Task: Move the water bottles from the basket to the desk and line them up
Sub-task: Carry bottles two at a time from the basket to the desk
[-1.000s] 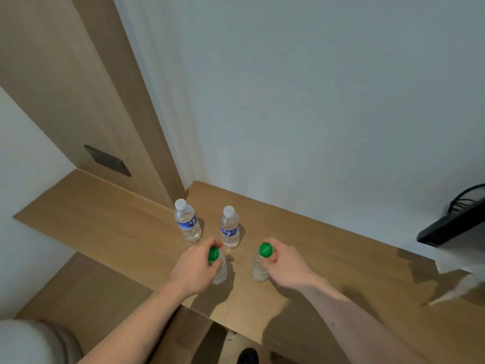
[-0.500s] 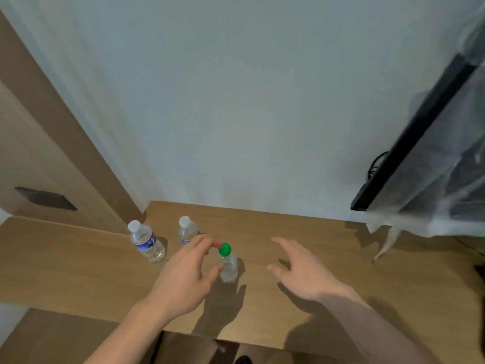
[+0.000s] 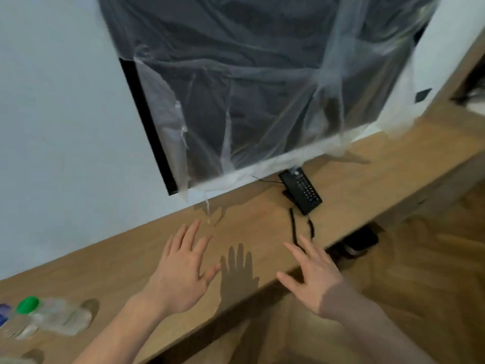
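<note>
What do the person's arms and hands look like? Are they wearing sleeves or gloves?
No gloves and no sleeves show. The left hand and the right hand are both bare, and the forearms are bare all the way to the bottom edge of the picture. No rings, watch or bracelets can be seen on the fingers or wrists. Part of the right forearm lies in shadow.

No legible text. Bottle label [image 3: 4, 312] left of hands: blue, blurred. Phone keypad [image 3: 304, 191] beyond right hand: markings too small.
</note>
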A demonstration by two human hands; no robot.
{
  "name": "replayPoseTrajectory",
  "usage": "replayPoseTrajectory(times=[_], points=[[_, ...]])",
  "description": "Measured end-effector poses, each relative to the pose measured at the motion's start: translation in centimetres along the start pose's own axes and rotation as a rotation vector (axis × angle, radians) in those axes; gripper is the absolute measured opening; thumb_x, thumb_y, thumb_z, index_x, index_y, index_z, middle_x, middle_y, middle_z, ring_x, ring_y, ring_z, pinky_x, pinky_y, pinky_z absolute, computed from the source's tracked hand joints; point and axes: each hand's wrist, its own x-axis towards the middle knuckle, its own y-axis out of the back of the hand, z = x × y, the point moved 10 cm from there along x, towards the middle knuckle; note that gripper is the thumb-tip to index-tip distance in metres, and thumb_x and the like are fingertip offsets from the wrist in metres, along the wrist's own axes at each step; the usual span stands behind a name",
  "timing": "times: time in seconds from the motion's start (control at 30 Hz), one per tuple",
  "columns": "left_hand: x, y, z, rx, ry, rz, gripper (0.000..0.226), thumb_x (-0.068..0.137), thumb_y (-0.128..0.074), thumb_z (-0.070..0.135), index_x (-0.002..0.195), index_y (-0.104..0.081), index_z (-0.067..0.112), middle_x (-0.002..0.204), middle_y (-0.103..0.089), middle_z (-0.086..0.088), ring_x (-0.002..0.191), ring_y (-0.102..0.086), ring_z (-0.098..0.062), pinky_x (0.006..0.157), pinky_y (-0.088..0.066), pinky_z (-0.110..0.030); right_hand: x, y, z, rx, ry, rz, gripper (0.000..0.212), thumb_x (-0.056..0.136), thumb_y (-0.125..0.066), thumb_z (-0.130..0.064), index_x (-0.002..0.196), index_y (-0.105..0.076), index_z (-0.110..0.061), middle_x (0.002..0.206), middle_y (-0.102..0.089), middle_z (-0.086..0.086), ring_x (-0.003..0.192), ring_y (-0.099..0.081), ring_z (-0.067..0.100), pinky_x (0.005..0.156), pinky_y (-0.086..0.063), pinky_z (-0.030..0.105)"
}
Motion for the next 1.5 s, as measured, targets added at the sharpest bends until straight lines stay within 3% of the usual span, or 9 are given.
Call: replayPoseTrajectory(times=[0.23, 0.4, 0.53, 0.77, 1.03, 1.23, 1.5], points=[[5.9, -3.8, 19.4, 0.067, -0.22, -0.073, 0.076, 0.102, -0.031, 0.068, 0.166, -0.012, 0.032, 0.17, 0.027, 0.003, 0.156, 0.027, -0.023, 0.125, 0.014, -0.043, -6.6, 4.4, 17.7, 0.068, -0.178, 0.076, 0.078, 0.103, -0.039, -0.07, 0.167, -0.004, -0.044, 0.173, 0.023, -0.015, 0.161, 0.023, 0.02, 0.134, 0.0, 0.049], [8.7, -5.9, 31.3, 0.073, -0.399, -0.124, 0.077, 0.103, -0.033, 0.065, 0.167, -0.004, 0.033, 0.169, 0.029, 0.003, 0.155, 0.03, -0.023, 0.125, 0.014, -0.044, -10.9, 6.6, 26.3, 0.147, -0.276, 0.239, 0.078, 0.099, -0.048, -0.07, 0.166, -0.016, -0.045, 0.169, 0.016, -0.02, 0.164, 0.013, 0.025, 0.133, -0.004, 0.056], [11.6, -7.4, 38.8, 0.097, -0.523, -0.18, 0.077, 0.103, -0.033, 0.067, 0.166, -0.004, 0.034, 0.169, 0.03, 0.002, 0.155, 0.029, -0.025, 0.128, 0.011, -0.049, -13.7, 9.3, 31.7, 0.129, -0.378, 0.218, 0.076, 0.104, -0.039, -0.069, 0.167, -0.007, -0.044, 0.174, 0.019, -0.01, 0.163, 0.016, 0.027, 0.132, 0.0, 0.051], [18.6, -9.4, 50.2, 0.124, -0.683, -0.261, 0.076, 0.105, -0.03, 0.063, 0.166, 0.005, 0.033, 0.166, 0.037, 0.002, 0.154, 0.031, -0.026, 0.128, 0.01, -0.049, -13.7, 14.3, 41.9, 0.137, -0.526, 0.274, 0.078, 0.102, -0.035, -0.072, 0.167, -0.002, -0.045, 0.175, 0.022, -0.009, 0.161, 0.021, 0.026, 0.131, 0.005, 0.053], [30.8, -10.3, 59.8, 0.13, -0.76, -0.288, 0.078, 0.107, -0.031, 0.059, 0.161, 0.018, 0.032, 0.166, 0.035, 0.003, 0.155, 0.03, -0.026, 0.13, 0.003, -0.051, -8.0, 22.2, 51.0, 0.148, -0.615, 0.313, 0.083, 0.097, -0.032, -0.076, 0.168, -0.003, -0.043, 0.175, 0.022, -0.009, 0.161, 0.021, 0.026, 0.128, 0.008, 0.052], [38.1, -12.0, 67.2, 0.195, -0.823, -0.305, 0.074, 0.107, -0.032, 0.06, 0.167, 0.002, 0.034, 0.169, 0.031, 0.001, 0.156, 0.029, -0.028, 0.13, 0.006, -0.051, -5.6, 25.5, 57.0, 0.178, -0.725, 0.322, 0.081, 0.1, -0.034, -0.074, 0.168, -0.003, -0.043, 0.175, 0.021, -0.008, 0.162, 0.018, 0.026, 0.133, -0.001, 0.055], [42.3, -15.1, 78.8, 0.235, -0.959, -0.374, 0.076, 0.105, -0.034, 0.062, 0.166, 0.002, 0.034, 0.167, 0.035, 0.004, 0.154, 0.032, -0.027, 0.129, 0.007, -0.051, -7.3, 28.1, 68.1, 0.252, -0.859, 0.376, 0.081, 0.1, -0.035, -0.074, 0.168, -0.002, -0.044, 0.174, 0.023, -0.009, 0.162, 0.02, 0.026, 0.132, 0.0, 0.056]])
